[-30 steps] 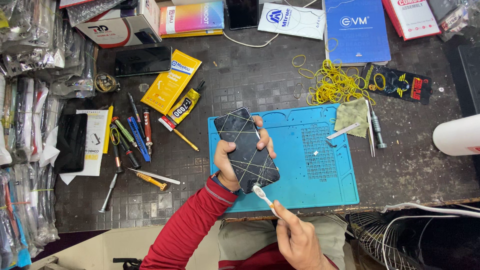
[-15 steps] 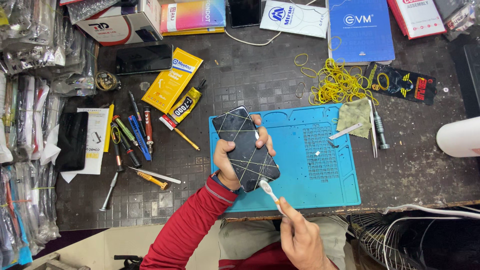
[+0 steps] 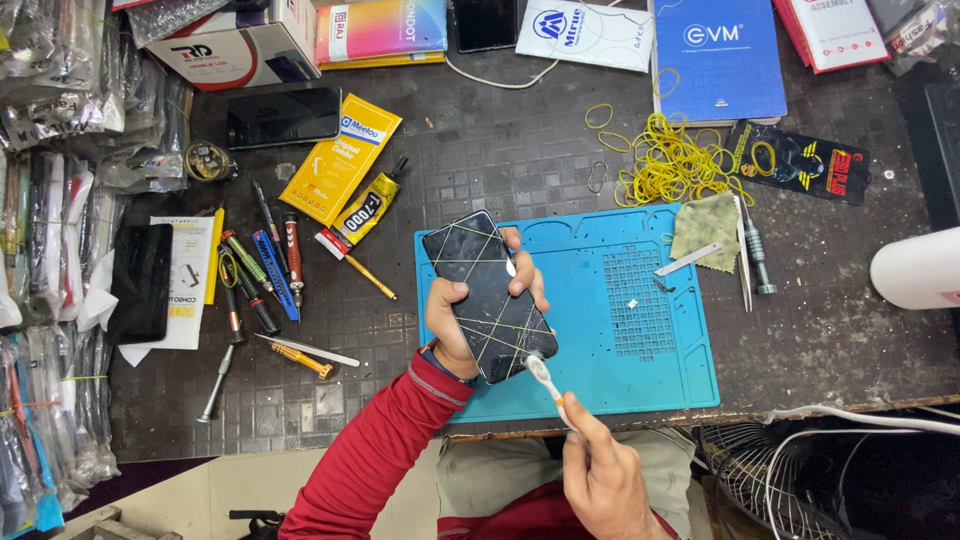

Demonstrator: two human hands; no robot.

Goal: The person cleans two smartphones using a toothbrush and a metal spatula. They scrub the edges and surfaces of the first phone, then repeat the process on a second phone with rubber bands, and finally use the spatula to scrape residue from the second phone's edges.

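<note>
Your left hand (image 3: 462, 322) grips the banded phone (image 3: 488, 297) over the blue mat (image 3: 640, 350). Your right hand (image 3: 603, 482) pinches a toothbrush (image 3: 547, 384), head touching the phone's near corner.

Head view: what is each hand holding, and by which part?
Left hand grips the rubber-banded black phone by its long edges. Right hand holds a toothbrush by its handle.

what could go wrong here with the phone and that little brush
1. The left hand holds the phone in the air above the blue mat; if the grip slips, it might drop.
2. The brush in the right hand works at a corner crossed by yellow rubber bands; bristles could snag and shift one.
3. The glue tube lies close by and may get knocked.
</note>
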